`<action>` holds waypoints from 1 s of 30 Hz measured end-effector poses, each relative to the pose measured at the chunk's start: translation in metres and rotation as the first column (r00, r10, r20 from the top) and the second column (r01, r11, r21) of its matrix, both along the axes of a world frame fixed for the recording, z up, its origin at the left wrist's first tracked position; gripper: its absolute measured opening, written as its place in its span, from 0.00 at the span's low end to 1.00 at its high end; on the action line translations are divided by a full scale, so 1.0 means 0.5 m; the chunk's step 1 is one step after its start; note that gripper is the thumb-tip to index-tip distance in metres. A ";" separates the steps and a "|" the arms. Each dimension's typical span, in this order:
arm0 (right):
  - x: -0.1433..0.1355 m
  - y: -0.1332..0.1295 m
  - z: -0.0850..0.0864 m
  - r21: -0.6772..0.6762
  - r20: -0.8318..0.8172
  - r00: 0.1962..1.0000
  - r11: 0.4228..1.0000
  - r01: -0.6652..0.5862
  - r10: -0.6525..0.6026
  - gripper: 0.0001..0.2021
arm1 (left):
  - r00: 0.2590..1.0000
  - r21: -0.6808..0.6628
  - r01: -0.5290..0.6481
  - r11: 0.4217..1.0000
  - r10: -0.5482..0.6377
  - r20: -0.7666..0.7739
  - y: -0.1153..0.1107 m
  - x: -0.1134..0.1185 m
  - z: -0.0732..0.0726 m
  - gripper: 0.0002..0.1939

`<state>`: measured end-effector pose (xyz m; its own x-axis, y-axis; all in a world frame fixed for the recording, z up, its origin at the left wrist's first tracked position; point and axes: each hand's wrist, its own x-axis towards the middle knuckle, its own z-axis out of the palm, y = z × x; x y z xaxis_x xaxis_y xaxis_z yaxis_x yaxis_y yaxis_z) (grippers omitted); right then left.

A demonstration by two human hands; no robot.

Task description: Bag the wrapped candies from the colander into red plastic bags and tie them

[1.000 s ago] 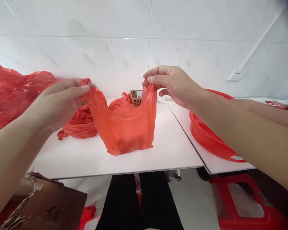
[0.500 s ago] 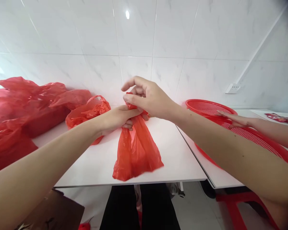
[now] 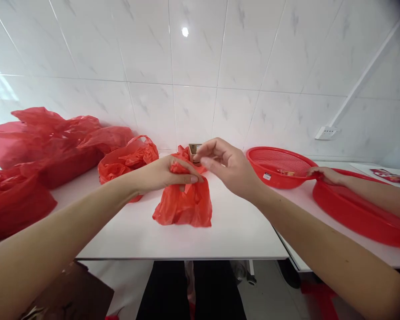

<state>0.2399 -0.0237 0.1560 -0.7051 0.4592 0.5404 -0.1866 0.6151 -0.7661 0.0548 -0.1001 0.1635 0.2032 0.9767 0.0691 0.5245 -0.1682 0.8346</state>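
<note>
A red plastic bag (image 3: 186, 206) rests on the white table (image 3: 240, 240) in front of me, its upper part bunched. My left hand (image 3: 173, 173) pinches the bag near its top, thumb and fingers pressed on the red film. Just to the right, my right hand (image 3: 228, 166) is apart from the bag, its fingers curved and spread with nothing between them. Behind the bag, partly hidden by my hands, stands a small brown box (image 3: 194, 150).
Red bags (image 3: 126, 158) lie at the left, beside a large red bundle (image 3: 50, 146). At the right stand a red basket (image 3: 283, 180) and a larger one (image 3: 356, 213), touched by another person's hand (image 3: 330, 174). A cardboard box (image 3: 76, 293) is below left.
The bag has come down onto the table. My right hand has let go and moved right and down. The brown box now shows. The other person's large basket has moved right, away from the smaller basket.
</note>
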 end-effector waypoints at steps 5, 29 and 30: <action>-0.037 0.045 -0.071 -0.158 0.182 0.983 0.986 0.058 -0.028 0.10 | 0.856 0.417 -0.049 0.907 0.254 -0.450 0.004 0.006 -0.032 0.12; 0.099 0.221 -0.158 0.590 0.546 0.632 0.788 0.176 -0.550 0.15 | 0.777 0.149 -0.376 0.914 0.399 -0.486 -0.108 -0.157 -0.167 0.21; 0.095 0.219 -0.158 0.574 0.547 0.632 0.796 0.195 -0.549 0.15 | 0.790 0.129 -0.372 0.919 0.386 -0.476 -0.105 -0.155 -0.164 0.21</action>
<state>0.2875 0.0860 0.0773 -0.7616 0.6139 0.2075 0.5763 0.7881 -0.2162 -0.0225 -0.1527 0.0814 -0.1692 0.9815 0.0892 0.8837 0.1110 0.4547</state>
